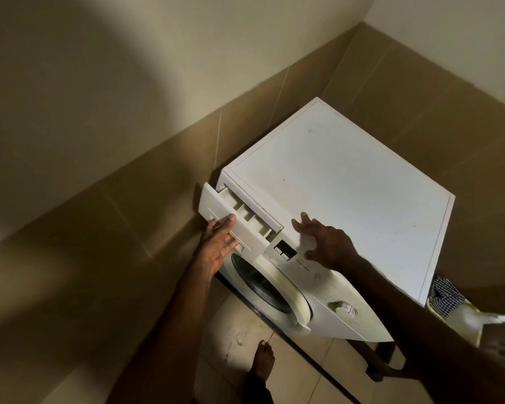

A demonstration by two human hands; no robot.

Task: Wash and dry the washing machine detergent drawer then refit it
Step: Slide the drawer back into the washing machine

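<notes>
floor: beige tiled floor, dim, one lit patch | on it: white front-loading washing machine, set in the wall corner | bare foot in front of the machine | checked cloth and white item just right of the machine; support unclear

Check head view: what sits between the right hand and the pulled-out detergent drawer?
In the head view, only bare white machine top edge and front panel between right hand and detergent drawer; the small display sits just below that stretch.
</notes>
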